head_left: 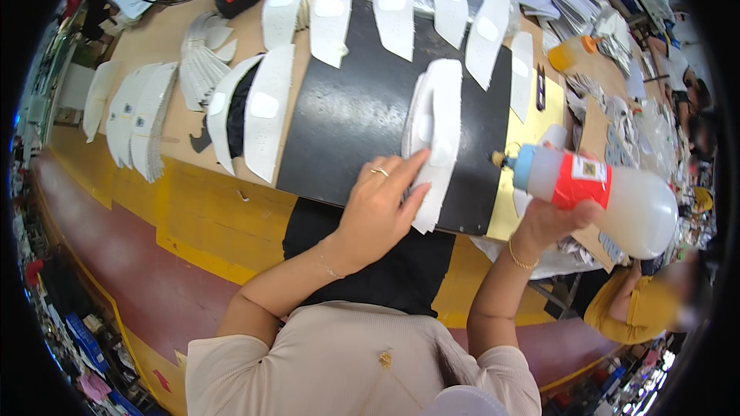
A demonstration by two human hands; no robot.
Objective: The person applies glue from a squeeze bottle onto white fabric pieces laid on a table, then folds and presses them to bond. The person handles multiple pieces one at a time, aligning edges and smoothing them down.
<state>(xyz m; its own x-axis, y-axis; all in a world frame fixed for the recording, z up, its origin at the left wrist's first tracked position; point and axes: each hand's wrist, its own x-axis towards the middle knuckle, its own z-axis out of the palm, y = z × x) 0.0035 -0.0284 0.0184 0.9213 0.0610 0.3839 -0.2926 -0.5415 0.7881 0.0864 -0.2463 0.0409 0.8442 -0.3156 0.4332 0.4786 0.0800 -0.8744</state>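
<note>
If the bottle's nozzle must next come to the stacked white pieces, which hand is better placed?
Probably the right hand: it holds the bottle, with its nozzle facing the stacked white pieces. The left hand touches those pieces.

One view: left fisheye of side-by-side pair on my head. Looks down past my beige top (331, 362) at lower edge, then forward over worktable (154, 38). Upright, unmirrored. Near range: left hand (381, 208) mid-frame, right hand (556, 221) right of centre. Wide sweep: floor (131, 239) both sides, edges bowed, corners black.
</note>
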